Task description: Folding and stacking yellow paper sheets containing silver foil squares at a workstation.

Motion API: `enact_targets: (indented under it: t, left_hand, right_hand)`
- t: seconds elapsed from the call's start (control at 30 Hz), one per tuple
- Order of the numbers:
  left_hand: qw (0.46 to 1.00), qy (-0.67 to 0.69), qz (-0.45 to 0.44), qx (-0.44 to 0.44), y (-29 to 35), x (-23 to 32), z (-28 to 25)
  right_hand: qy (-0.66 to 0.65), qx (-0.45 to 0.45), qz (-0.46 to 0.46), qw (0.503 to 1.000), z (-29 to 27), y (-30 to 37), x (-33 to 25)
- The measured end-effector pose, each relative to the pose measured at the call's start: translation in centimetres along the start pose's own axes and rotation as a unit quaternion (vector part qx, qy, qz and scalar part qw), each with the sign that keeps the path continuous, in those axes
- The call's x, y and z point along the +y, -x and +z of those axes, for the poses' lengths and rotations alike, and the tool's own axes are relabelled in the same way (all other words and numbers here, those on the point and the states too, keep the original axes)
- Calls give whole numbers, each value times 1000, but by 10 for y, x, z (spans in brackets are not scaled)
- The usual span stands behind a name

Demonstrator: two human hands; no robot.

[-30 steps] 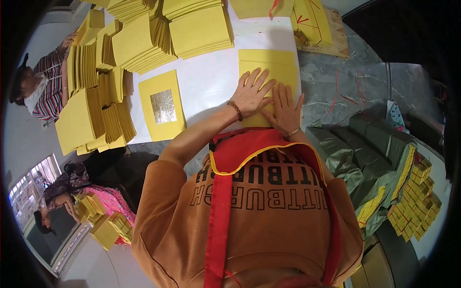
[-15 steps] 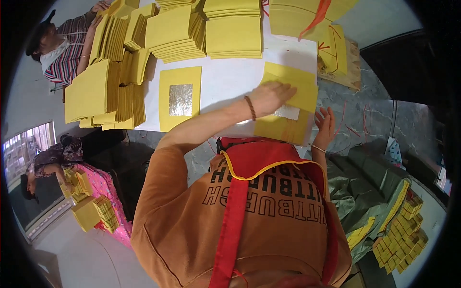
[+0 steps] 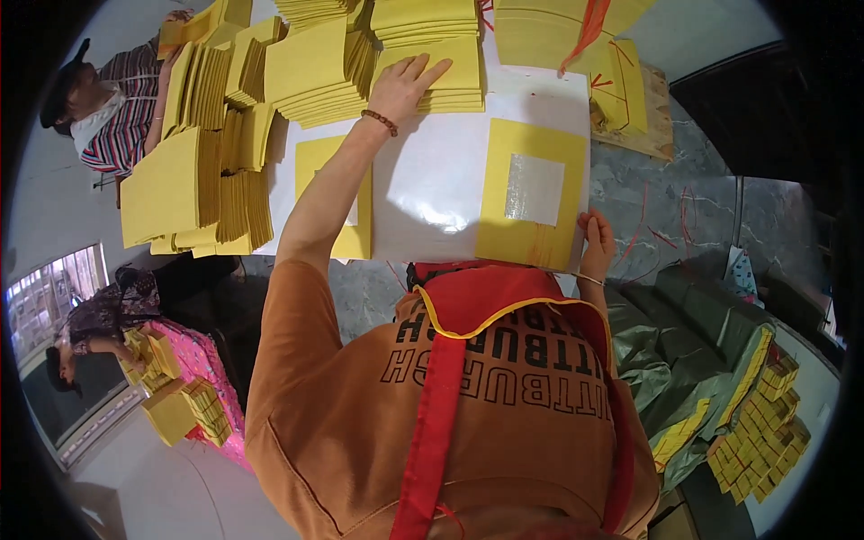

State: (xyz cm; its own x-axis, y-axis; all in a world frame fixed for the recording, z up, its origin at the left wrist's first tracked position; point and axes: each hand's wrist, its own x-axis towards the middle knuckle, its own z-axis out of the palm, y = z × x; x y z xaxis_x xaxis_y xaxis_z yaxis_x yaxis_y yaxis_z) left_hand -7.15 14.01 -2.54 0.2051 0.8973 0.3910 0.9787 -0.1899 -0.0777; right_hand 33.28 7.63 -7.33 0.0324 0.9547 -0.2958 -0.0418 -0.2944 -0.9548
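My left hand (image 3: pixel 403 90), a brown beaded bracelet on its wrist, rests with fingers spread on top of a stack of folded yellow paper sheets (image 3: pixel 454 74) at the table's far side. My right hand (image 3: pixel 598 245) is at the right table edge, fingers loosely bent, their tips beside a flat yellow sheet (image 3: pixel 506 139). Whether they touch that sheet I cannot tell. A shiny silver square (image 3: pixel 535 189) lies on the sheet. Farther left, my left forearm partly covers a second yellow sheet (image 3: pixel 356 236) and its square.
More yellow stacks (image 3: pixel 310 67) crowd the white table (image 3: pixel 423 171) at far left. An orange-red strip (image 3: pixel 591 36) hangs at far right. A co-worker (image 3: pixel 121 117) handles sheets at far left; another person (image 3: pixel 99 315) works at a pink-covered table (image 3: pixel 209 360). Yellow bundles (image 3: pixel 760 441) are piled at lower right.
My left hand has lifted off the right-hand sheet and moved left and away onto the stack. My right hand has shifted slightly toward the sheet's edge, its fingers more bent.
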Motion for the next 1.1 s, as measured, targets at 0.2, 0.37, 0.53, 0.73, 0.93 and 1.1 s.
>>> enact_targets:
  t: [0.2, 0.37, 0.53, 0.73, 0.93, 1.1]
  left_hand:
    - [1000, -2, 2, -19, -7, 1, 1]
    - [993, 35, -36, -103, 0, 5, 6]
    - [978, 117, -62, -163, 7, 4, 10]
    - [995, 34, -16, -92, 16, 7, 26]
    - [992, 11, 10, -124, 10, 0, 11]
    - [989, 43, 15, -139, 3, 0, -2]
  right_hand:
    - [12, -5, -11, 1000, 0, -5, 6]
    - [13, -27, 1, 1000, 0, -7, 5]
    - [42, -15, 10, 999, 0, -6, 3]
    - [44, -22, 12, 999, -2, -15, 9]
    - [55, -44, -17, 997, -5, -12, 0]
    - [72, -64, -32, 995, -7, -8, 3]
